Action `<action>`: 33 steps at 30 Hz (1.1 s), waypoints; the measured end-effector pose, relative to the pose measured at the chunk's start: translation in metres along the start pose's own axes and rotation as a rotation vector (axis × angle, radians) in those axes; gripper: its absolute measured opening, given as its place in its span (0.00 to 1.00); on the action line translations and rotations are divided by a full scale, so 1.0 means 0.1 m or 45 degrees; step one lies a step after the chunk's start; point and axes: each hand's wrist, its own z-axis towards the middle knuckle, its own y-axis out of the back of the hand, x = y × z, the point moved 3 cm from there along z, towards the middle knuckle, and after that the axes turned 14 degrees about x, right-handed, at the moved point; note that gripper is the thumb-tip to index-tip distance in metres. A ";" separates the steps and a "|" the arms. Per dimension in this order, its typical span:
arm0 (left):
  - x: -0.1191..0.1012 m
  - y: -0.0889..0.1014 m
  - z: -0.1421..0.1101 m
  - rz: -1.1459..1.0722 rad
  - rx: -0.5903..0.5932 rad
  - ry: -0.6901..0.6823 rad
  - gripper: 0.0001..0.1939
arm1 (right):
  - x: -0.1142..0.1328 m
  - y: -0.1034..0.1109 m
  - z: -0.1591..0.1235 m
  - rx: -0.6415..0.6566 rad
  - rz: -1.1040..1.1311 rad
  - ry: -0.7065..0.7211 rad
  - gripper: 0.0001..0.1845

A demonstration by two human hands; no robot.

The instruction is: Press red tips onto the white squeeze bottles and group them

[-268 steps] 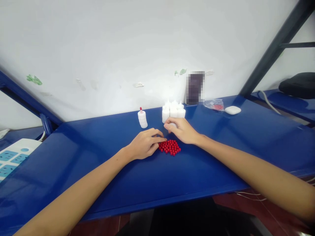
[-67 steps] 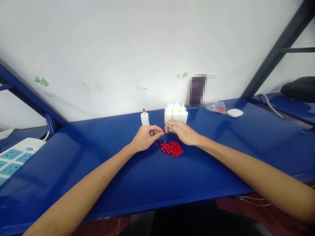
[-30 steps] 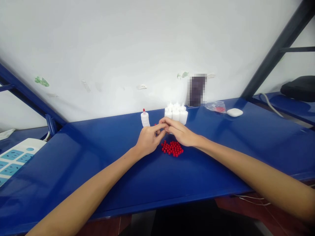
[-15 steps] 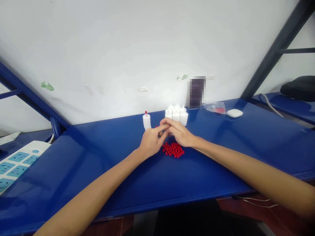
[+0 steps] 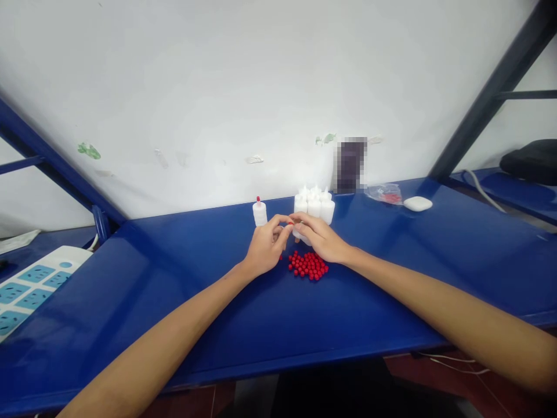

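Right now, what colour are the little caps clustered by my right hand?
The little caps are red, seen best in the head view.

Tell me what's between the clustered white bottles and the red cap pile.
In the head view, the right hand, holding a white bottle, lies between them; beside it, the left hand pinches a red cap.

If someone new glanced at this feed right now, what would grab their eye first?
Probably the pile of red caps, bright against the blue table, just below the hands in the view. Next, the left hand, pinching what looks like a red cap beside the white bottle in the right hand. Behind them, the cluster of bottles stands toward the table's back edge.
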 end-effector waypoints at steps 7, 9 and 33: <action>0.01 0.05 -0.02 0.029 -0.102 -0.002 0.12 | -0.01 -0.01 0.00 0.057 -0.168 -0.072 0.20; 0.02 0.07 -0.02 0.037 -0.121 -0.007 0.12 | 0.00 -0.01 0.00 0.043 -0.195 -0.071 0.21; 0.14 0.24 -0.01 0.552 -0.171 0.127 0.15 | -0.04 0.22 -0.11 -0.474 0.011 -0.215 0.12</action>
